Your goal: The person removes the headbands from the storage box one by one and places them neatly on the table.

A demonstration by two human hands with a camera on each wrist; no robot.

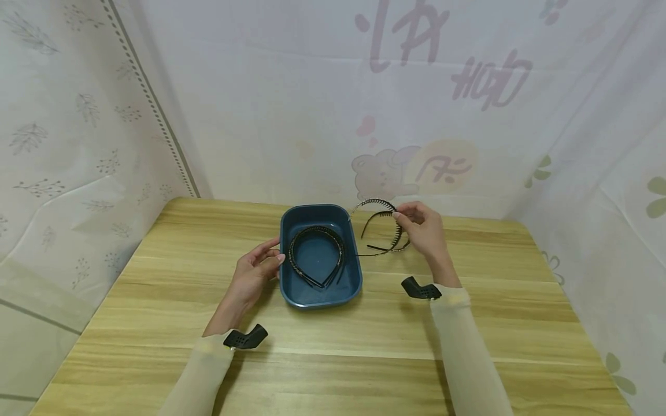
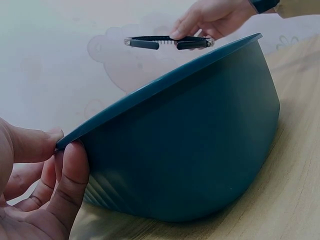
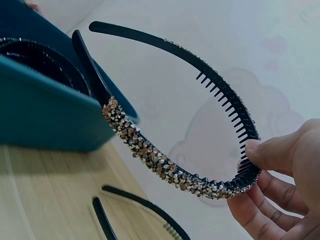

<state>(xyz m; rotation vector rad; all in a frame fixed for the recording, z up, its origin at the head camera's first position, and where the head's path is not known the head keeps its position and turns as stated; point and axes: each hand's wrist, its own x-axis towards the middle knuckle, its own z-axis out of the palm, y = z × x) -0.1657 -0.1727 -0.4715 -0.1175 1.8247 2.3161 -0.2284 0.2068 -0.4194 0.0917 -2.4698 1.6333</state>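
Observation:
My left hand [image 1: 255, 271] pinches the left rim of a blue plastic bin [image 1: 321, 304], thumb on top and fingers beneath, as the left wrist view shows. Inside the bin lie several dark headbands [image 1: 340, 254] nested together. Right of the bin, my right hand [image 1: 424, 228] holds up a black toothed headband [image 3: 170, 172] between thumb and fingers, gripping it at the crown. Gold and silver stones cover its outer side, and its two ends point toward the bin. Below it, a second black headband [image 3: 150, 206] lies on the table, partly out of the right wrist view.
The bin stands on a wood-grain table [image 1: 333, 358] near its back edge. Printed white curtains [image 1: 270, 115] hang behind the table and on both sides. Each sleeve cuff carries a small black device [image 1: 247, 337].

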